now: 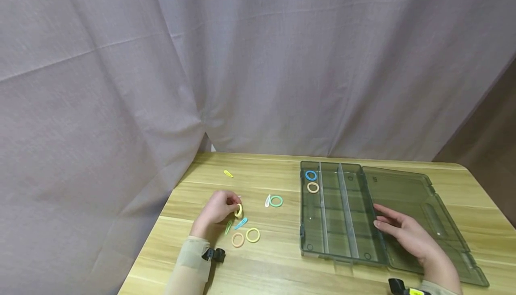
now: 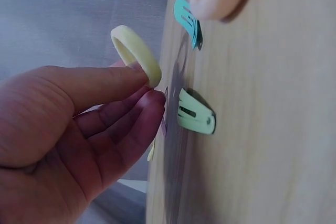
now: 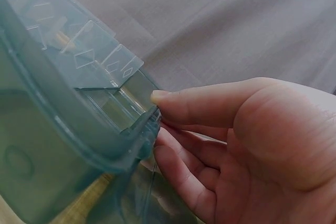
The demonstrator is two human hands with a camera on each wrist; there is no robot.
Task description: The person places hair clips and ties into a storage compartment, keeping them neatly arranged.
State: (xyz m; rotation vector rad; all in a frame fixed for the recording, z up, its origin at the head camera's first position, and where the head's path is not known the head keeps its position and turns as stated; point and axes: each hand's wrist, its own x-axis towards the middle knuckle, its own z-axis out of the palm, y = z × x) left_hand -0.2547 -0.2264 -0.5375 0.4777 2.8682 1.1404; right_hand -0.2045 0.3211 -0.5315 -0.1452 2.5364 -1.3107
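My left hand (image 1: 217, 206) pinches a pale yellow hair tie (image 2: 135, 51) between thumb and fingertips, just over the table. Close below it lie a green snap hair clip (image 1: 228, 227) and a blue snap hair clip (image 1: 241, 223). At the hinge side of a clear grey divided box (image 1: 330, 237), my right hand (image 1: 407, 234) grips the wall, thumb at the top edge and fingers outside, as the right wrist view shows. Inside the box's left compartment, a blue hair tie (image 1: 306, 177) and an orange hair tie (image 1: 308, 189) lie at the far end.
The box's lid (image 1: 403, 181) lies opened out to the right. Nearer the front are another orange hair tie (image 1: 238, 246) and a yellow one (image 1: 253, 241). A white clip (image 1: 268, 201) touches a green hair tie (image 1: 276, 206); a yellow clip (image 1: 228, 173) lies farther back. Grey curtain (image 1: 274, 84) hangs behind.
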